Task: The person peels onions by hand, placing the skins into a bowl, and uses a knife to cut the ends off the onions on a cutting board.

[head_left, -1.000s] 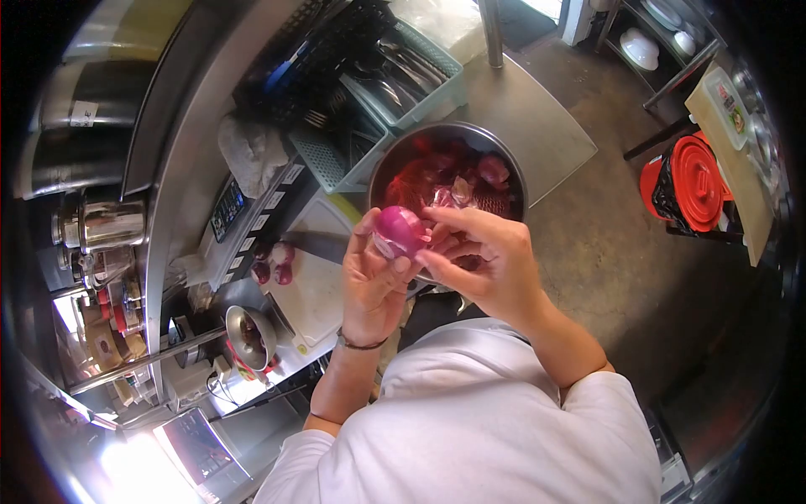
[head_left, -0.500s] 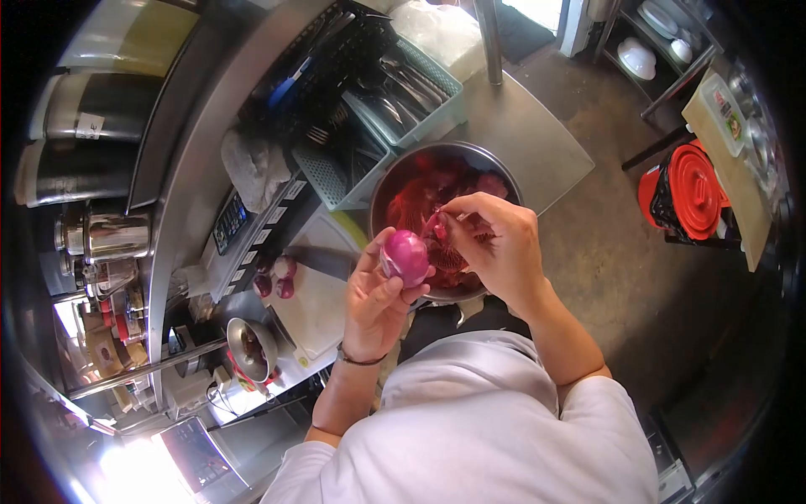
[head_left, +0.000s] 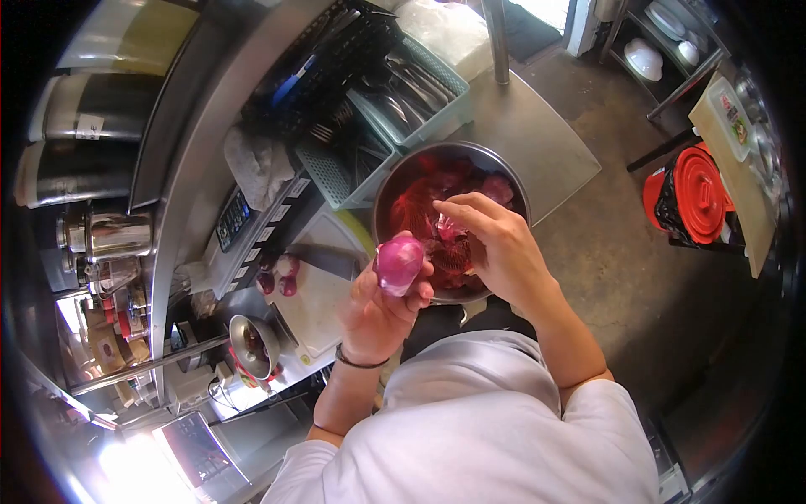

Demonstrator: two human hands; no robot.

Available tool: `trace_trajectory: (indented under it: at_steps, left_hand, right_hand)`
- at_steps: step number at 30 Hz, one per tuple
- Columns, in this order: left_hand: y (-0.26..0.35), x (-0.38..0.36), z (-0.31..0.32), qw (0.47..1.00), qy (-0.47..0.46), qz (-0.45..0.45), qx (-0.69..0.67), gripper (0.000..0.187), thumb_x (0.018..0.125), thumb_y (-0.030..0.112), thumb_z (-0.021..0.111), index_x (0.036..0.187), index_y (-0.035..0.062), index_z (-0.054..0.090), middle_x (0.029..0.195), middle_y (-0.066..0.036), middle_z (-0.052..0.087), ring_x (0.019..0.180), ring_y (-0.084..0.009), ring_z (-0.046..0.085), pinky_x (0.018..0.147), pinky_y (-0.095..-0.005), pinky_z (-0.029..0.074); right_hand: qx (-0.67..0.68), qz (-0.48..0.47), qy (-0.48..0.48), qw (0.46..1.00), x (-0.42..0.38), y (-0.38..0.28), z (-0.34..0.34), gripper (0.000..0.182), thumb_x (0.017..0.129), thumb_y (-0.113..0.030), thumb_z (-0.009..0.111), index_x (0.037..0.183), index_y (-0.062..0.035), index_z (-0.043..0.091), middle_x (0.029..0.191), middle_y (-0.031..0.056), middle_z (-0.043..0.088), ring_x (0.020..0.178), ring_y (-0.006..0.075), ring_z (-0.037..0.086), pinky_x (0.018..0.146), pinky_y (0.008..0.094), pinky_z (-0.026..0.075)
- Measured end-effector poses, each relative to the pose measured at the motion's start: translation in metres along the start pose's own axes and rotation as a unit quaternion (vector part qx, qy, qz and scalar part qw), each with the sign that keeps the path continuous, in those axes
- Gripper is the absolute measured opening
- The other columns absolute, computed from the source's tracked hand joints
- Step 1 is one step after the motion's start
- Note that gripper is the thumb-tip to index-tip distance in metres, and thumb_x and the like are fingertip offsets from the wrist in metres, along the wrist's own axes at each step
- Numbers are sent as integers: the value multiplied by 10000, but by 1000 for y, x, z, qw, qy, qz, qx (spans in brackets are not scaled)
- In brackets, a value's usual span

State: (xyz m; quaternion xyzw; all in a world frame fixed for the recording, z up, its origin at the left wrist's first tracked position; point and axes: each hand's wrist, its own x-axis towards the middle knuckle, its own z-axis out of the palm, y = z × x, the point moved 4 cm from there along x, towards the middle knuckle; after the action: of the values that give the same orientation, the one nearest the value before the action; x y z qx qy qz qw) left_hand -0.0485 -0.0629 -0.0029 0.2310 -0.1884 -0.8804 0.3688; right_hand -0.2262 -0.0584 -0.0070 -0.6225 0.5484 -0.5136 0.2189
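My left hand (head_left: 382,307) is closed around a peeled-looking purple red onion (head_left: 400,264), held up over the near left edge of a large steel bowl (head_left: 525,186). To its right, my right hand (head_left: 501,244) hovers over the bowl with fingers stretched out; the thumb is mostly hidden. Just beneath those fingertips is a piece of pink onion skin (head_left: 448,227), which looks loose, though contact with the hidden thumb cannot be ruled out. Inside the bowl lie red netting (head_left: 411,204) and reddish onions or skins (head_left: 497,190).
On the left counter, a white cutting board (head_left: 315,307) has several small red onions (head_left: 287,266) at its edge and a knife (head_left: 329,261). A smaller steel bowl (head_left: 253,346) stands nearby. Cutlery baskets (head_left: 344,172) border the large bowl. A red lidded bin (head_left: 698,195) stands right.
My right hand has straightened its fingers from a pinch on the onion skin, which now sits below them. My left hand has turned the onion and lowered it slightly.
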Motion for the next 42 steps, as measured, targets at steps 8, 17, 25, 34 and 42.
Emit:
trace_trajectory:
  at_steps: [8,17,25,34,42]
  left_hand:
    - [5,4,12,991,34,79,103,623,881,80,622,1412,-29,314,1246,-193,538,1065,-251,611,927,-355,512]
    - [20,2,4,930,41,141,337,690,771,-10,733,1365,-78,389,1214,-161,578,1087,-219,589,972,-337,460]
    - [21,1,-6,972,55,123,194,738,764,18,753,1382,-79,361,1216,-156,572,1100,-233,587,978,-346,457]
    - [23,-2,2,952,52,171,249,714,767,-48,720,1383,-66,359,1216,-179,565,1119,-239,578,983,-358,459]
    - [17,-4,-8,977,33,104,181,772,742,-3,738,1404,-49,343,1247,-202,547,1087,-241,593,956,-349,471]
  right_hand:
    - [178,-15,-1,984,5,-28,-14,232,789,-73,710,997,23,674,915,142,666,749,250,670,667,305,547]
    - [166,35,-37,985,3,-19,-6,156,750,-34,695,892,28,683,817,145,679,675,208,679,645,269,553]
    - [239,54,26,969,1,-22,-12,201,765,-4,700,966,-4,679,825,115,669,679,219,669,609,278,540]
    - [160,-21,38,986,-6,-35,-2,203,742,-8,742,932,-9,673,794,92,649,657,202,659,574,287,532]
    - [142,15,64,988,5,-21,-3,140,723,-4,721,828,-9,628,762,98,623,642,227,645,587,293,520]
